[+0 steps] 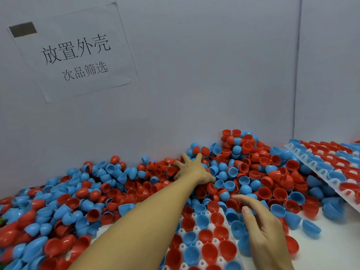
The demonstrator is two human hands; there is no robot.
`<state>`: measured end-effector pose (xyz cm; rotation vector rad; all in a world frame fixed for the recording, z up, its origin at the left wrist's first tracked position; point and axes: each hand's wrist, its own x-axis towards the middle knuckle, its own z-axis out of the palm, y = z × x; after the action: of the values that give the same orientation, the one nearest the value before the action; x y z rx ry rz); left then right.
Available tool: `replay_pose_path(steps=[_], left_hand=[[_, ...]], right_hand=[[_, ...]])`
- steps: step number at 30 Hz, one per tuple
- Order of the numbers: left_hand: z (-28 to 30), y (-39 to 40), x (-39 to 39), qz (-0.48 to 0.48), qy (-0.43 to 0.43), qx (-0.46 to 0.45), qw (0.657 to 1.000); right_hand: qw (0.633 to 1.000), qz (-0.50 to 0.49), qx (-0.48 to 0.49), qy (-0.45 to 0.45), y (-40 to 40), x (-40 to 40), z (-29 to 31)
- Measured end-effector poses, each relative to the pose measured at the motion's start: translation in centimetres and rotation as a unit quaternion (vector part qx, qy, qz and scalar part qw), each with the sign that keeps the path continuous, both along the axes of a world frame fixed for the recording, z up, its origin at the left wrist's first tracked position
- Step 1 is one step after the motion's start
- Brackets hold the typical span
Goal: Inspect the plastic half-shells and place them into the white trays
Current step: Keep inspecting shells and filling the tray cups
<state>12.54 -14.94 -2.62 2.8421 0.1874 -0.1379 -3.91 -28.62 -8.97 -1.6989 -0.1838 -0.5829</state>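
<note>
- left hand [192,170]: arm stretched forward toward 12 o'clock, fingers spread wide and pressed into the pile of half-shells [120,191]; whether any shell is gripped cannot be told.
- right hand [263,228]: at 5 o'clock, fingers straight and relaxed, hovering at or on the right edge of the near white tray [218,260]; holds nothing visible.
- pile: red and blue shells, loose, heaped along the grey wall [194,75] from 9 o'clock to 2 o'clock.
- near tray: at 6 o'clock, pockets filled with red and blue shells, open side up.
- second white tray [331,182]: at 3 o'clock, tilted on the heap, also filled.
- paper sign [74,53]: on the wall at 10 o'clock, printed characters.
</note>
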Motion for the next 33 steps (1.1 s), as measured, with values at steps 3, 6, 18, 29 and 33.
replay_pose_path(steps=[3, 6, 18, 29, 33], left_hand=[[-0.5, -0.1, 0.2, 0.019, 0.012, -0.004, 1.0], [-0.6, -0.3, 0.3, 0.032, 0.018, -0.009, 0.999], [-1.6, 1.0, 1.1, 0.043, -0.035, 0.037, 0.998], [0.3, 3.8, 2.0, 0.096, -0.148, -0.294, 0.939], [2.2, 4.7, 1.7, 0.118, -0.198, -0.466, 0.854]], right_hand=[[1.0, 0.0, 0.001, -0.004, 0.1, 0.1, 0.1], [1.0, 0.001, 0.0, -0.006, 0.0, 0.1, 0.1], [0.999, 0.003, -0.033, -0.024, -0.2, 0.3, -0.4], [0.999, 0.007, -0.02, -0.029, -0.2, 0.5, -0.4], [0.999, 0.007, -0.022, -0.023, -0.1, 0.4, -0.4]])
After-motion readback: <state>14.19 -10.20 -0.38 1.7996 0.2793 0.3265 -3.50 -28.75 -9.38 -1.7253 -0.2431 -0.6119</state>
